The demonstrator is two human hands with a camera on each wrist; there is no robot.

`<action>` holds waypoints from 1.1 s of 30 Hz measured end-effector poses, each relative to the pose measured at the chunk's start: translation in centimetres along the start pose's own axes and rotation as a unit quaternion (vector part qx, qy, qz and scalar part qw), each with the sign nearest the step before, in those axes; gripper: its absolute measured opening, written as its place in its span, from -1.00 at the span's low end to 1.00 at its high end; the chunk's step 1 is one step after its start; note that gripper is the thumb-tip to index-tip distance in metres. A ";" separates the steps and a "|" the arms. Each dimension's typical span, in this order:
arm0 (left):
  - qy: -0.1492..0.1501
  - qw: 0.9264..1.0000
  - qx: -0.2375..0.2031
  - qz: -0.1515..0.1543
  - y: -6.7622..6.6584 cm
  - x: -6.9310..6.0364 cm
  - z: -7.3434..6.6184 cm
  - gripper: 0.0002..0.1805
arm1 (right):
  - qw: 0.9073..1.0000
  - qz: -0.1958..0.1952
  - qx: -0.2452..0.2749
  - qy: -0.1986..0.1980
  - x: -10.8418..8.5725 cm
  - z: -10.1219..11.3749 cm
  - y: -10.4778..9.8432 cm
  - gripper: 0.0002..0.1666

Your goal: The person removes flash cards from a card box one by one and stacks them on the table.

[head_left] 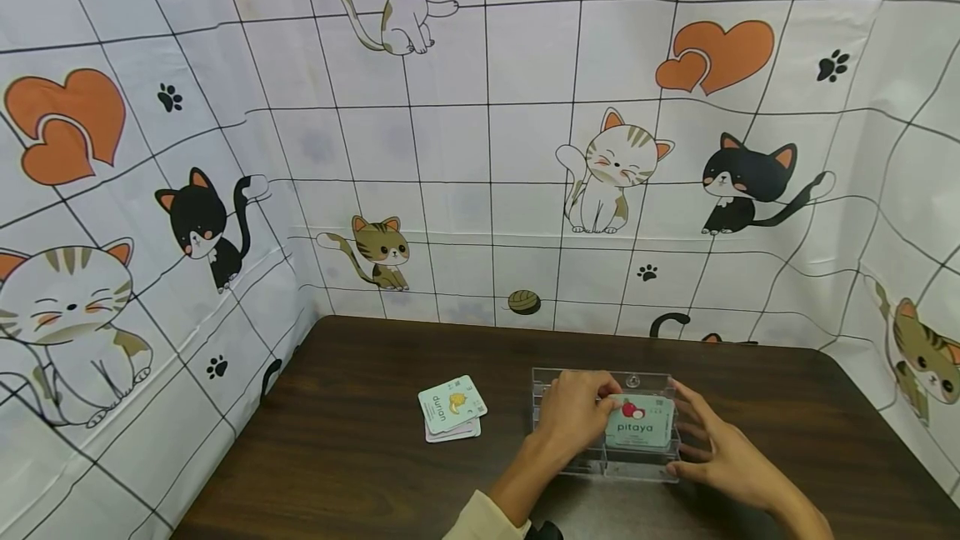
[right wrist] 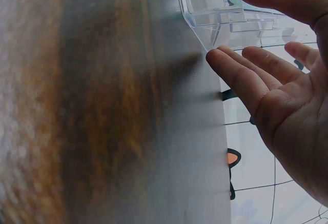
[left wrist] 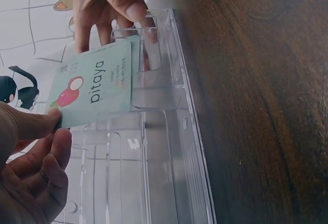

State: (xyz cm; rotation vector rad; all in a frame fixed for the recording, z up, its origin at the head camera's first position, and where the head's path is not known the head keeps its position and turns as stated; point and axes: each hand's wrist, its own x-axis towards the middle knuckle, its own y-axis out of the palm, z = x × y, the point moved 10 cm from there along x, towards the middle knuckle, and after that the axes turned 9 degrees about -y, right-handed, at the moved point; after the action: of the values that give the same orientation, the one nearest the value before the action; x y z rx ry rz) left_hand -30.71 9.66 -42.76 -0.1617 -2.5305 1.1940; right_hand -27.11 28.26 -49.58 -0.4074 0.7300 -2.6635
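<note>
Much of what reaches me through the head camera is white grid-lined sheeting (head_left: 525,207), printed with cartoon cats (head_left: 618,169), orange hearts (head_left: 727,55) and dark paw prints (head_left: 832,66). Below it I have the dark wood-grain table (head_left: 352,473), its far corners rounded. Toward the right of that tabletop sits the clear plastic box (head_left: 642,470), split by dividers into compartments.

Around the box's right end I see the right hand (head_left: 723,448), thumb and fingers spread wide and mostly straight; the thumb is at the near corner, the other fingers along the side. It has hold of nothing I can make out, and I cannot tell how firmly it touches the plastic. From the other side comes the left hand (head_left: 573,415), out of a cream sleeve (head_left: 487,519). Its thumb and forefinger are nearly together, pinching one corner of the pitaya cards (head_left: 639,423).

Those cards stand tilted in the right-hand part of the box, the pitaya face toward me; my left wrist view shows another card edge just behind it. Well left of the box, the durian cards (head_left: 452,403) lie on the table in a slightly skewed pile.
</note>
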 end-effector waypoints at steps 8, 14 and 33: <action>-0.011 1.000 -0.024 0.007 -0.3 0.1 0.4 -0.94 | 1.000 0.000 -0.002 0.003 0.0 0.0 -0.1 0.54; -0.015 0.999 -0.028 -0.001 -1.0 0.1 0.5 -0.94 | 1.000 0.000 -0.006 0.002 0.1 0.0 -0.1 0.54; -0.012 0.994 -0.107 -0.002 -3.1 0.4 1.3 -0.90 | 1.000 0.000 -0.007 0.001 0.1 -0.1 0.0 0.54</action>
State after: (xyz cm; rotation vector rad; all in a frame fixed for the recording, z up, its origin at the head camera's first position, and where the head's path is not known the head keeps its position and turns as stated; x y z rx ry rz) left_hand -31.44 6.84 -41.07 -0.1953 -2.6744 0.9261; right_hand -27.21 28.30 -49.61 -0.4069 0.7488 -2.6601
